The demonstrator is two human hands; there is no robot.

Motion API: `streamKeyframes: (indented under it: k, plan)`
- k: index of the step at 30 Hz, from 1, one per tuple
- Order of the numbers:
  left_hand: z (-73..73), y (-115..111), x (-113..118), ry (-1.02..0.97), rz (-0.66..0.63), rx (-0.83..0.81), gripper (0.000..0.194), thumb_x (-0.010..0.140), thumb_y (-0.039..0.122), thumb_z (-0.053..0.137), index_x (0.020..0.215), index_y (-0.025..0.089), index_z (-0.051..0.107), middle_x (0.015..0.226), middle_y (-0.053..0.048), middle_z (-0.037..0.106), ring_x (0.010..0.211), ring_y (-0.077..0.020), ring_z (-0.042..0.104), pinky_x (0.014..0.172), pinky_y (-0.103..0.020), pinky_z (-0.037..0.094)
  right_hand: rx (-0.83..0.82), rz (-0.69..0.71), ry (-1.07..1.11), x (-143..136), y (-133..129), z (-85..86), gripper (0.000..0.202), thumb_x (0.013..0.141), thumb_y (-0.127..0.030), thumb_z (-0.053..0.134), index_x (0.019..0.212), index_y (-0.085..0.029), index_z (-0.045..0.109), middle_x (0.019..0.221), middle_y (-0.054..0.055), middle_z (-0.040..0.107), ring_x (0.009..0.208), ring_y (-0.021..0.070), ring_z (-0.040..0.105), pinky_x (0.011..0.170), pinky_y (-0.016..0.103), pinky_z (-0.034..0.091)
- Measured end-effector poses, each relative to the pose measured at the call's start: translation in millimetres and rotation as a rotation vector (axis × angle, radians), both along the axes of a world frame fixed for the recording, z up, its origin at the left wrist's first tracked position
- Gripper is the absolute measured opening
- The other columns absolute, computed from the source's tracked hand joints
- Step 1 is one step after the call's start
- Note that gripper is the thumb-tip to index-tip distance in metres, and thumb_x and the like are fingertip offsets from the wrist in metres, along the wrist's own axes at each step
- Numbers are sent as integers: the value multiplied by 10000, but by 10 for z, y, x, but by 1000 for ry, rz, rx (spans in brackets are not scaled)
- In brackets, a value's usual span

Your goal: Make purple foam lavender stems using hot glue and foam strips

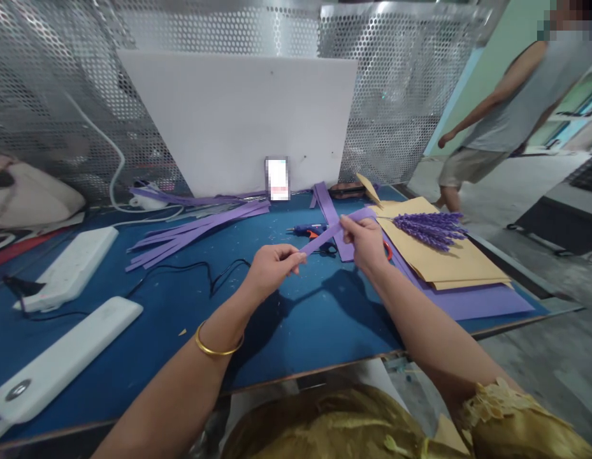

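Observation:
A purple paper strip (325,237) is stretched between my two hands above the blue tabletop. My left hand (276,268) pinches its near end between thumb and fingers. Farther along, my right hand (362,239) grips the same strip, and its far end curls out past the fingers. Behind and below the strip lies a blue glue gun (308,228) with an orange-red trigger. Wider purple strips (331,213) rest on the table just behind my right hand. Red scissor handles (387,250) show partly beside that hand.
Several cut purple strips (195,233) lie at the left. Tan paper sheets (448,268) carry purple lavender sprigs (432,229), with purple sheets (487,303) beneath. White power strips (69,357) and black cable sit left. A lit phone (277,178) leans on a white board (248,115). A person (510,102) walks at right.

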State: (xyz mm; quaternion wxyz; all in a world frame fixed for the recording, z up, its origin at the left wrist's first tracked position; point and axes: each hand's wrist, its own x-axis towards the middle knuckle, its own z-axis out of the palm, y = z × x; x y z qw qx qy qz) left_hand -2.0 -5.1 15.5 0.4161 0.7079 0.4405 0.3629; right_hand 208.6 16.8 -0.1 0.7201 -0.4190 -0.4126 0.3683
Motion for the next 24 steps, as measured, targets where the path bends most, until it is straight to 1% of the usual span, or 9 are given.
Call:
streamKeyframes:
  k: [4, 7, 9, 12, 14, 15, 18, 20, 24]
  plan:
    - [107, 32, -93, -109, -62, -131, 278, 731, 438, 735, 656, 171, 735, 512, -13, 596, 460, -99, 457, 473, -228, 362, 89, -143, 174, 276, 119, 111, 421, 615, -342, 859, 517, -192, 478, 452, -72, 482, 395, 39, 382, 381, 191, 295]
    - [144, 88, -176, -232, -87, -266, 268, 681, 413, 810, 671, 152, 749, 522, -22, 605, 467, -91, 471, 461, -215, 367, 121, -169, 248, 336, 130, 156, 451, 588, -325, 877, 534, -196, 449, 458, -84, 475, 403, 34, 387, 373, 170, 307]
    - [151, 136, -226, -449, -58, -368, 264, 684, 396, 821, 691, 143, 747, 546, -25, 622, 488, -97, 507, 493, -216, 423, 103, -134, 293, 309, 122, 164, 465, 575, -334, 890, 555, -201, 445, 468, -87, 486, 406, 37, 407, 370, 164, 325]
    - [122, 187, -236, -925, 11, -468, 229, 797, 382, 726, 750, 158, 731, 631, -21, 671, 547, -107, 573, 628, -256, 534, 28, -55, 392, 208, 98, 151, 471, 544, -340, 913, 593, -202, 466, 499, -79, 538, 411, 40, 440, 368, 159, 337]
    - [64, 180, -163, -1086, 56, -503, 142, 835, 303, 685, 840, 169, 734, 705, -8, 707, 573, -90, 597, 686, -248, 548, -9, -8, 415, 107, 60, 122, 445, 548, -353, 915, 609, -197, 503, 521, -65, 577, 405, 40, 443, 371, 165, 339]
    - [24, 161, -104, -1053, 72, -535, 115, 809, 237, 707, 896, 169, 739, 740, -5, 723, 581, -78, 605, 690, -231, 540, -19, 14, 396, 47, 30, 100, 422, 564, -370, 906, 609, -194, 525, 522, -57, 587, 397, 41, 440, 374, 174, 341]
    - [-118, 55, 112, -751, 35, -468, 324, 609, 140, 848, 914, 171, 744, 910, -49, 764, 716, -125, 663, 693, -248, 519, -9, 83, 219, -168, -102, 9, 354, 644, -424, 849, 578, -179, 601, 502, -33, 587, 389, 55, 440, 393, 212, 350]
    - [-197, -23, 229, -625, 34, -344, 333, 559, 211, 891, 861, 160, 759, 883, -60, 763, 756, -154, 660, 701, -259, 503, 0, 136, 72, -312, -204, -59, 315, 697, -424, 807, 587, -174, 650, 520, -21, 603, 401, 66, 456, 422, 230, 369]
    - [-264, -95, 312, -592, 251, -240, 295, 631, 419, 839, 693, 146, 745, 664, -40, 704, 618, -143, 597, 643, -283, 487, -39, 258, -39, -452, -302, -141, 233, 690, -382, 807, 646, -182, 696, 542, -25, 603, 445, 90, 498, 448, 239, 386]
